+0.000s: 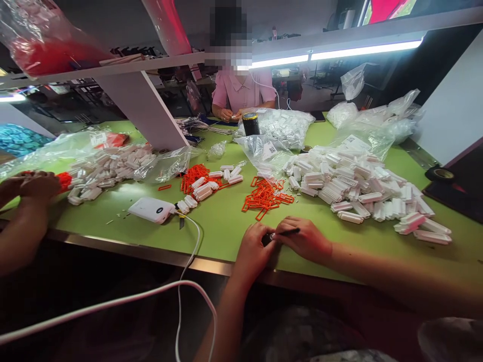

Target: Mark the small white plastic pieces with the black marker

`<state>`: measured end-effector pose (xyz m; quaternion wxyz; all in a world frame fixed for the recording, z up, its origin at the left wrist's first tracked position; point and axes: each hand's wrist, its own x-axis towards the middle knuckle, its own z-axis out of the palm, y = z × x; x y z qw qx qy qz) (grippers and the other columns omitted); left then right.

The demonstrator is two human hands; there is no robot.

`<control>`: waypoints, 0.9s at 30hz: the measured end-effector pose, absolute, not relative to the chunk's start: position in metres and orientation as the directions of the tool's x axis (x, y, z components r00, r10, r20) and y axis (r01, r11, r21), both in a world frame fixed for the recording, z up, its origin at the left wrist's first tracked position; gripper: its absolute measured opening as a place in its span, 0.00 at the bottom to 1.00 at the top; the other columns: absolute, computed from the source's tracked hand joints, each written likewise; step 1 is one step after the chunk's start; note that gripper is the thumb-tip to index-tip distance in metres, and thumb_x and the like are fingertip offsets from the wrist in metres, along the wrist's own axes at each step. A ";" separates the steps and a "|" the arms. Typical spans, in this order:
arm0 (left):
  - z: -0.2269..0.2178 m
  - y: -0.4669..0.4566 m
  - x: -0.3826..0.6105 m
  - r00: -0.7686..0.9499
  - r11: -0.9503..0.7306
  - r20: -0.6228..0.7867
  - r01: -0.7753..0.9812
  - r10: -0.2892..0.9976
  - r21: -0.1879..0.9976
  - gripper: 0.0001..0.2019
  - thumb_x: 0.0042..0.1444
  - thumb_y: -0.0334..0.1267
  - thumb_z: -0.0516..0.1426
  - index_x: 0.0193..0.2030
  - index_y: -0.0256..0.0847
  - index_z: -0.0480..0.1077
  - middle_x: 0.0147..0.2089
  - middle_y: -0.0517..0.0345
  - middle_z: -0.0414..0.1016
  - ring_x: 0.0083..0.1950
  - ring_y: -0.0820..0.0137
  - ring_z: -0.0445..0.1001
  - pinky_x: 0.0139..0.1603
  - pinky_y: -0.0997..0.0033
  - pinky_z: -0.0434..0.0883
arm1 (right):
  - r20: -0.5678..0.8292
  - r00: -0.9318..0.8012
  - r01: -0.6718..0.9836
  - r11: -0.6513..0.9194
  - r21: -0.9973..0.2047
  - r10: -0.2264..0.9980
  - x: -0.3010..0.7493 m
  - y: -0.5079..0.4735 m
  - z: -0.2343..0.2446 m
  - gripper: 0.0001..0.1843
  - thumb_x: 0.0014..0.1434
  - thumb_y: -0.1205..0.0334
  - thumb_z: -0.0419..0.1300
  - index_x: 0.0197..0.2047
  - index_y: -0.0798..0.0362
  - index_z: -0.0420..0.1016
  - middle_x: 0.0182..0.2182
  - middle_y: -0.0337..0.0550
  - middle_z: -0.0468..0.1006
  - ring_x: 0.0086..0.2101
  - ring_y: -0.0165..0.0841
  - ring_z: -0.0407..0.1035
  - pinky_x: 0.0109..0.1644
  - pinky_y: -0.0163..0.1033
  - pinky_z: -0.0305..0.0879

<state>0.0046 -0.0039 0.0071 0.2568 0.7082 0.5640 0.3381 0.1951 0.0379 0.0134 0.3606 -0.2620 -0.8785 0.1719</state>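
At the table's front edge my left hand (253, 250) and my right hand (307, 240) meet, fingertips almost touching. The right one pinches a slim black stick-like tool (290, 232); its exact kind does not show. Curled fingers of the left hand close round a small dark piece (267, 240), mostly hidden. Just beyond them lies a pile of orange rectangular frames (266, 197), with small white bits among them. To the right is a large heap of white plastic housings (347, 183).
A white power bank (151, 209) with a white cable (196, 231) lies left. Behind are a second orange pile (195, 177), a black can (250, 124) and a clear bag of white parts (285, 126). A co-worker's hands (35, 185) are far left; another person (245, 93) sits opposite.
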 end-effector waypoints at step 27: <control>0.006 -0.006 0.005 0.138 -0.246 0.205 0.605 0.969 0.757 0.05 0.60 0.36 0.67 0.41 0.44 0.77 0.41 0.57 0.78 0.47 0.61 0.75 0.50 0.61 0.71 | 0.323 -0.411 0.276 0.455 -0.847 0.852 0.194 0.042 0.009 0.18 0.70 0.46 0.59 0.36 0.50 0.76 0.28 0.40 0.81 0.29 0.33 0.74 0.35 0.36 0.71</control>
